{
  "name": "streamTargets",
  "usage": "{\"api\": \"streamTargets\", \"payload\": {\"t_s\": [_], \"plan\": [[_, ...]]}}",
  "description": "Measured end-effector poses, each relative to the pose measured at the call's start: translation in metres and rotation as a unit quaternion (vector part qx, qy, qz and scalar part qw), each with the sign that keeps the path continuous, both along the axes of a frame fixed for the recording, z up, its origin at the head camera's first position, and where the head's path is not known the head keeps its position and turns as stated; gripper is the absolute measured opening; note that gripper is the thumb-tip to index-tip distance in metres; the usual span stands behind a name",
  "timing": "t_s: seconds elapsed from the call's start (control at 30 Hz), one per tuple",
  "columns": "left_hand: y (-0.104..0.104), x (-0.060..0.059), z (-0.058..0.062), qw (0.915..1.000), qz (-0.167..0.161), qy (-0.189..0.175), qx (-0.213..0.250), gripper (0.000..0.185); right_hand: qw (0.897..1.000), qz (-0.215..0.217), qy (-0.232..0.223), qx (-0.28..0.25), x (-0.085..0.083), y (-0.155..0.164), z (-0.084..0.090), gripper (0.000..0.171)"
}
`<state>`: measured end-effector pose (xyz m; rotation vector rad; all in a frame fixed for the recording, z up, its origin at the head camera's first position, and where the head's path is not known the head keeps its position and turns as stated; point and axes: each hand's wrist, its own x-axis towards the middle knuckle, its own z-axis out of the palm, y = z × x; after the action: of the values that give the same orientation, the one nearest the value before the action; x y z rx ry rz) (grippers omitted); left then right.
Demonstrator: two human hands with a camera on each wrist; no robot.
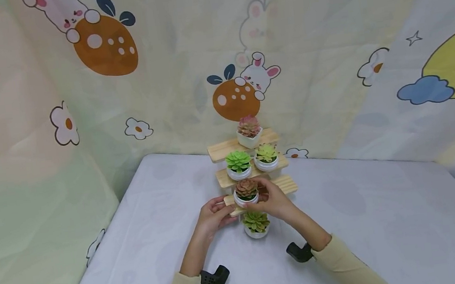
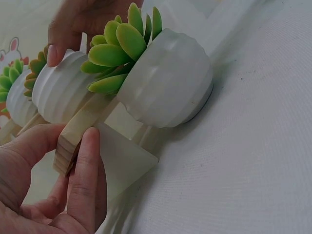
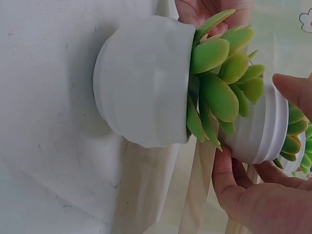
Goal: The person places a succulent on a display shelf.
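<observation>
A wooden stepped plant stand bears several small artificial succulents in white pots. In the head view my right hand [image 1: 276,201] holds the pot of the reddish-brown succulent [image 1: 246,189] on the lowest board [image 1: 288,184]. Its thumb and fingers sit on both sides of the ribbed white pot [image 3: 256,129] in the right wrist view. My left hand [image 1: 213,218] pinches the left end of that same board, whose grain end [image 2: 68,153] shows between thumb and fingers in the left wrist view. Right in front stands a green succulent [image 1: 256,222] on the table.
Higher on the stand are a bright green succulent [image 1: 237,161], a yellow-green one [image 1: 266,153] and, on the top board [image 1: 222,150], a pink one [image 1: 249,126]. A white cloth covers the table [image 1: 369,219]. Behind it hangs a printed fabric backdrop [image 1: 176,72].
</observation>
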<state>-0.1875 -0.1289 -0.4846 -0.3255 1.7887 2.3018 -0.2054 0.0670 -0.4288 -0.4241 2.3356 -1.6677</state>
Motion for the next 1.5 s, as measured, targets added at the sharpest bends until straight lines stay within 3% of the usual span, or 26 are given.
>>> {"api": "streamTargets", "payload": {"t_s": [0.6,0.87,1.13,1.33,1.5], "plan": [[-0.001,0.001,0.0,1.0,0.003,0.004,0.007,0.044,0.999,-0.046,-0.015,0.023,0.02,0.025,-0.002,0.056],[-0.001,0.0,-0.002,1.0,0.0,0.008,0.003,0.045,0.999,-0.003,-0.023,0.031,0.035,0.033,-0.013,0.061],[-0.001,0.002,-0.001,1.0,-0.001,0.009,-0.003,0.046,0.997,0.002,-0.048,0.054,0.042,0.036,-0.02,0.07],[-0.001,0.002,-0.001,0.9999,-0.001,0.011,-0.002,0.047,0.997,0.048,0.001,0.053,0.045,0.034,-0.027,0.073],[0.0,0.002,-0.001,0.9999,-0.001,0.01,0.002,0.045,0.997,0.021,0.023,0.074,0.045,0.026,-0.032,0.066]]}}
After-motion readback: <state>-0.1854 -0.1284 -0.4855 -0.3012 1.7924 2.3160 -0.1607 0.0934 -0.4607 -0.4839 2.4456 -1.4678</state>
